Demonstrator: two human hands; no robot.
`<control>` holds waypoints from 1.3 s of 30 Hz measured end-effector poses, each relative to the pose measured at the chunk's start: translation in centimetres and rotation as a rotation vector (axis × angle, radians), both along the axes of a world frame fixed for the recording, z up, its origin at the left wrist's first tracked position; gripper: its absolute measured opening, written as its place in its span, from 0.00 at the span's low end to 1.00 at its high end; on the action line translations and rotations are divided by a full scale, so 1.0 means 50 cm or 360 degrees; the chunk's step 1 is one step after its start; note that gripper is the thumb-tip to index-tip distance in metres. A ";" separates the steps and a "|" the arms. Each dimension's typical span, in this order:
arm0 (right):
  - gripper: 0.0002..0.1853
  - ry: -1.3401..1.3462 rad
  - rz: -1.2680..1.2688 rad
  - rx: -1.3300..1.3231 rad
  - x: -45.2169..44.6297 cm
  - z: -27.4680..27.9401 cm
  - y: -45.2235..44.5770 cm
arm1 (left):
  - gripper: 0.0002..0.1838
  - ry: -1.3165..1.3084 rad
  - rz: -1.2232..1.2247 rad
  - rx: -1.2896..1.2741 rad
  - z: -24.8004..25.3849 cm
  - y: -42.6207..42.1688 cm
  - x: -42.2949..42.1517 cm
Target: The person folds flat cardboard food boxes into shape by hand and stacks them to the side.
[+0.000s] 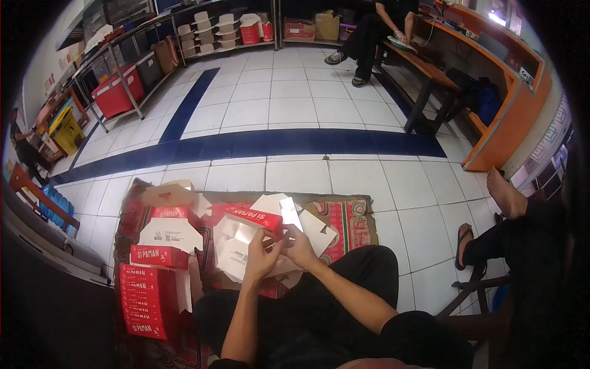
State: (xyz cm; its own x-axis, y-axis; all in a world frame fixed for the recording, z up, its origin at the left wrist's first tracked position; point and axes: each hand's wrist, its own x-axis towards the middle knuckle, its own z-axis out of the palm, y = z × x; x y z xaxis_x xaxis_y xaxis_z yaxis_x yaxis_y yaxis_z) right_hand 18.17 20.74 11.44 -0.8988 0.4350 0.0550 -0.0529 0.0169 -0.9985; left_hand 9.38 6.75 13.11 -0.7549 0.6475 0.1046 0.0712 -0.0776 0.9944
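Note:
A red and white cardboard food box [246, 215], printed "SI PAMAN" on its red side, is partly folded in front of me. My left hand [263, 253] has its fingers curled closed at the box's near edge. Beside it, almost touching, my right hand [299, 248] pinches the box near its right corner. The exact grip of the fingertips is partly hidden. Loose white cardboard blanks [316, 234] lie under and around the box. To the left stands a stack of red boxes [142, 301], with another red box [158, 256] on top.
More opened cardboard pieces [169, 234] lie on a patterned mat [347, 221] over white floor tiles. A person [393, 24] sits on a bench [424, 71] at the back right. Someone's bare foot [507, 194] is close on my right. Shelves with stacked boxes [227, 31] line the back.

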 end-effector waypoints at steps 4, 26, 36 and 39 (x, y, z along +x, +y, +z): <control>0.31 -0.0019 0.0037 0.0024 0.001 0.001 0.005 | 0.17 -0.0026 -0.0236 -0.0205 0.044 -0.017 -0.016; 0.31 0.0145 -0.0086 0.0451 0.021 0.052 0.079 | 0.30 0.0870 -0.0520 -0.0760 -0.068 0.016 0.015; 0.13 0.0237 -0.0007 0.1092 0.024 0.067 0.071 | 0.33 -0.0556 -0.0131 -0.0009 -0.004 -0.012 -0.023; 0.16 0.0365 0.0036 0.1232 0.027 0.077 0.070 | 0.36 -0.0860 0.0019 0.0001 -0.030 -0.021 -0.048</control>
State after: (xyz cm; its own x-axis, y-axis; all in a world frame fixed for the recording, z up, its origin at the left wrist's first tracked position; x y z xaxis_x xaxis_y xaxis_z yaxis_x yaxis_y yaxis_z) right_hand 19.54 24.23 15.29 -0.8366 0.1800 0.5174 -0.2636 0.6957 -0.6683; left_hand 7.01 5.70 11.63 -0.7085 0.6388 -0.3000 -0.4494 -0.0806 0.8897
